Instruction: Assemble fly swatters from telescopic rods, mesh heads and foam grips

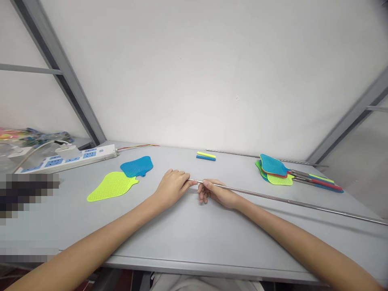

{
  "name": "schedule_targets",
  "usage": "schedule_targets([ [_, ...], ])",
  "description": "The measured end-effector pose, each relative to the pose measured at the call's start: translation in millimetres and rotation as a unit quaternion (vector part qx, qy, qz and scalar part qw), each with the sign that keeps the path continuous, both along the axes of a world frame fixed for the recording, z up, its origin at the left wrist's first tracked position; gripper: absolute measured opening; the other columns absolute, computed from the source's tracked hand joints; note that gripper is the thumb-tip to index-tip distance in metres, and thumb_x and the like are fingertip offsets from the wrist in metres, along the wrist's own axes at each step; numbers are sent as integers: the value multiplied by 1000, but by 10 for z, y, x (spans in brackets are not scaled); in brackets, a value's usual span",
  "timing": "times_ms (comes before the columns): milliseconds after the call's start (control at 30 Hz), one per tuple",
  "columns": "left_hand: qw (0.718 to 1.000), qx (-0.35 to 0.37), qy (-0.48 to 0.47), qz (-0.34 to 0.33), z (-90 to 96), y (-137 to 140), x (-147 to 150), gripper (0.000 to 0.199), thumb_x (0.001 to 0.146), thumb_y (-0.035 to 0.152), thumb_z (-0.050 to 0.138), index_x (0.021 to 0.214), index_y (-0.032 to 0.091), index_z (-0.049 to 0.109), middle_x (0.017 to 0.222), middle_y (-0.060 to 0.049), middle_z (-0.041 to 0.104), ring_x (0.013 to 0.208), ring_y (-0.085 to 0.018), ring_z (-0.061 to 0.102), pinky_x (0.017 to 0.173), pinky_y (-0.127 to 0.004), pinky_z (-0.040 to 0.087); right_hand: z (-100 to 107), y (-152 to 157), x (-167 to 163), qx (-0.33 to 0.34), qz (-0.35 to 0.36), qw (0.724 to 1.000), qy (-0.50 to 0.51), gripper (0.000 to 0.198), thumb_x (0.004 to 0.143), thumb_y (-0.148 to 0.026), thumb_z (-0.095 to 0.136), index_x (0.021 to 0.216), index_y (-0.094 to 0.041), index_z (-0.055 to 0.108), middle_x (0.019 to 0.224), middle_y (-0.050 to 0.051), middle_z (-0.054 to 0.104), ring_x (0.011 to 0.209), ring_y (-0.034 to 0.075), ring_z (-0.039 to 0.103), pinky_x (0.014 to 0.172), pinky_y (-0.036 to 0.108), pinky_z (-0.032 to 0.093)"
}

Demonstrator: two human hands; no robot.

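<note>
A long, thin telescopic metal rod [287, 201] runs from between my hands out past the right edge of the view. My left hand [172, 186] is closed on its thin left end. Thumb and fingers of my right hand [218, 193] pinch the rod a little further right, the other fingers curled below it. To the left lie a yellow-green fly swatter head [113, 186] and a blue fly swatter head [138, 166], overlapping slightly. Behind my hands are a short yellow tube [206, 154] and a short blue tube [206, 158].
Several assembled fly swatters [274, 167] are piled at the right. Another metal rod [242, 153] lies along the wall. A white power strip [100, 152] with plugs stands at the left, near plastic-wrapped items [39, 136]. Grey frame posts rise on both sides of the table [182, 238].
</note>
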State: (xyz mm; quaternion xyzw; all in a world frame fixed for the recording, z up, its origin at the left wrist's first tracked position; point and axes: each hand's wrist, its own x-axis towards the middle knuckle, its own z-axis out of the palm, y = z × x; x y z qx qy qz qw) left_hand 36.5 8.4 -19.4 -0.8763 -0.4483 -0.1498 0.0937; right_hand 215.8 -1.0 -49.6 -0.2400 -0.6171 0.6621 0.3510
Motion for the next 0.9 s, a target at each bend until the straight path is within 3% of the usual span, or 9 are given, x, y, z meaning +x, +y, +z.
schedule_targets([
  [900, 1000, 4, -20, 5, -69, -18, 43, 40, 83, 41, 24, 58, 17, 44, 59, -1, 54, 58, -14, 47, 57, -26, 25, 0, 1, -4, 5, 0, 1000, 4, 34, 82, -38, 34, 75, -12, 54, 62, 4, 54, 58, 11, 53, 56, 25, 39],
])
